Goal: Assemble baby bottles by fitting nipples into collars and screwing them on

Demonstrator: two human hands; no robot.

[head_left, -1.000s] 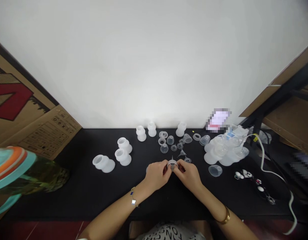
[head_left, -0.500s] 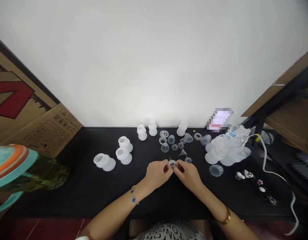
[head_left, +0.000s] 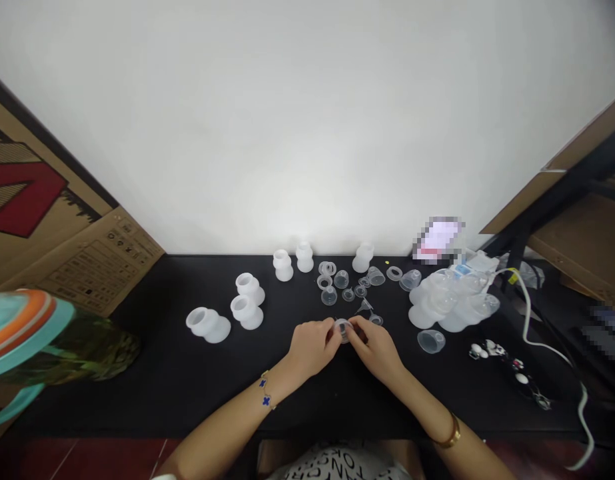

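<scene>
My left hand [head_left: 311, 347] and right hand [head_left: 377, 343] meet in front of me, each pinching one side of a small clear ring [head_left: 342, 324] between thumb and bent fingers. Gripping it from both sides probably steadies it and leaves its middle free; my fingers hide its lower part, so I cannot tell whether it is one piece or two.

Both forearms angle inward from the near edge, wrists low over the black surface [head_left: 307, 417], the backs of my hands turned up. A bracelet [head_left: 266, 393] circles my left wrist, a gold bangle [head_left: 452, 433] my right forearm.

Just beyond my fingertips lie two clear funnels [head_left: 365, 306], then loose rings [head_left: 325, 283] and domes [head_left: 341, 279], scattered near the middle, seemingly for easy reach by either hand. Separate white bottles [head_left: 250, 313] stand or lean to the left and along the back, mouths open. On the right, more bottles, topped with clear domes, crowd into a cluster [head_left: 423, 315], perhaps grouped to set them apart; a clear cup [head_left: 431, 341] lies just in front.
</scene>
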